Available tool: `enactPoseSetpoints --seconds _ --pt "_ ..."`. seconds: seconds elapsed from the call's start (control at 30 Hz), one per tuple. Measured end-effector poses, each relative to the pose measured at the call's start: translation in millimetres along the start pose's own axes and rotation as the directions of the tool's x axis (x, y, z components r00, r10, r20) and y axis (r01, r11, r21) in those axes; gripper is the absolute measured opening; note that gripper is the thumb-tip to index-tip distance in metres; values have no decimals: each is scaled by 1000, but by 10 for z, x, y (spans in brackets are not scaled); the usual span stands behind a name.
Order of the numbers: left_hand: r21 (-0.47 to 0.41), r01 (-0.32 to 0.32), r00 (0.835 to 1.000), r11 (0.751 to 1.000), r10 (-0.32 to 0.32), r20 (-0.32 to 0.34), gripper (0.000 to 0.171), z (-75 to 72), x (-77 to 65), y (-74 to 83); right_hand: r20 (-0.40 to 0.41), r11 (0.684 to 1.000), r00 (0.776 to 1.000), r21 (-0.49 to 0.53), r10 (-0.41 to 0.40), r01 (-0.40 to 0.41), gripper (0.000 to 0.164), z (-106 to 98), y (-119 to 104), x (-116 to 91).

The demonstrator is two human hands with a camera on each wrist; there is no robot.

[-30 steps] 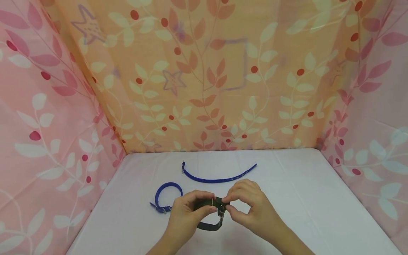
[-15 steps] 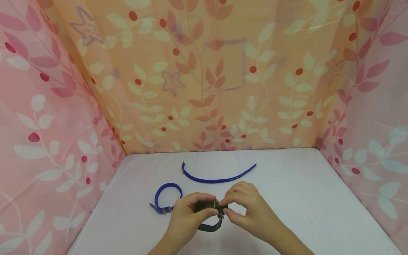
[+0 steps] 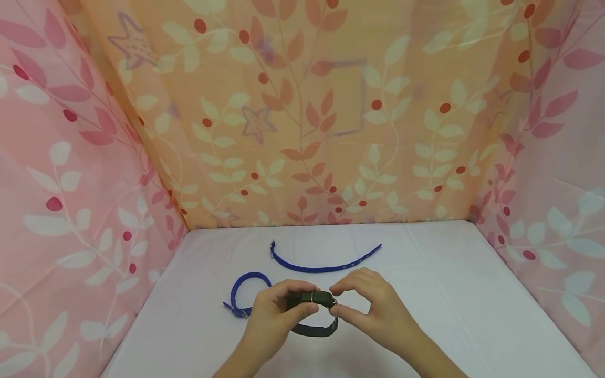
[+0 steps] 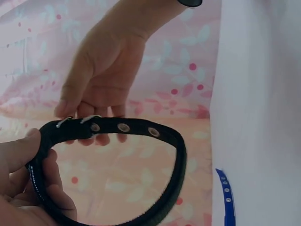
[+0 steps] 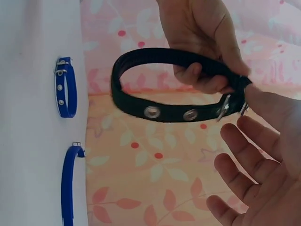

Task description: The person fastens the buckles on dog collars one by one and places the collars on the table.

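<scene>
A dark green collar (image 3: 314,331) with metal eyelets forms a buckled loop, held up above the table. My left hand (image 3: 279,310) grips its band between thumb and fingers on the left side. At the buckle end, my right hand (image 3: 373,304) pinches with thumb and index finger. In the right wrist view, the metal buckle (image 5: 225,108) sits right by the right fingertips, while the other right fingers extend loosely. The left wrist view shows the strap's eyelets (image 4: 123,127) along the near side of the loop.
On the white table (image 3: 425,262) lies a blue collar (image 3: 233,291) buckled into a ring, left of the hands. Behind them an unbuckled blue collar (image 3: 316,270) stretches in a shallow curve. Floral cloth walls (image 3: 302,131) stand at the back and both sides.
The green collar has turned in the hands, so its buckle now faces right and a smooth stretch of band shows on top. The right thumb and index finger have parted slightly. Both blue collars stay put.
</scene>
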State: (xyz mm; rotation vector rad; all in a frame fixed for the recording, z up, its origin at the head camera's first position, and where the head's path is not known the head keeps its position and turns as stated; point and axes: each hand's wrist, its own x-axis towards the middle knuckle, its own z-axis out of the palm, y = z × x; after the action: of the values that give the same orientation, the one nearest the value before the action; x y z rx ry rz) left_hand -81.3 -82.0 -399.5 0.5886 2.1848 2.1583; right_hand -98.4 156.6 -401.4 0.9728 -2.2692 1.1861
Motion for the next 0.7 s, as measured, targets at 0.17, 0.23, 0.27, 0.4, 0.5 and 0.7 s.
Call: enactPoseSetpoints --seconds 0.17,0.23,0.27,0.4,0.5,0.7 --pt "-160 -45 999 986 44 -10 34 -56 0 43 44 999 999 39 8 -10 34 -22 37 0" --pt "-211 -52 999 976 50 -14 35 -66 5 53 56 999 998 42 6 -8 33 -20 47 1" --pt "-228 -52 999 972 50 -15 36 -70 6 58 57 999 998 40 3 -6 31 -18 53 0" --pt "-241 -53 999 969 51 -11 37 -78 14 66 40 999 999 35 27 -28 25 -22 58 -8" --pt "-185 -67 998 980 66 -15 36 -96 21 60 16 997 999 54 49 -50 23 -40 59 -9" --pt "12 -96 993 995 96 -62 31 -148 47 49 -52 993 998 113 46 -40 24 -88 51 10"
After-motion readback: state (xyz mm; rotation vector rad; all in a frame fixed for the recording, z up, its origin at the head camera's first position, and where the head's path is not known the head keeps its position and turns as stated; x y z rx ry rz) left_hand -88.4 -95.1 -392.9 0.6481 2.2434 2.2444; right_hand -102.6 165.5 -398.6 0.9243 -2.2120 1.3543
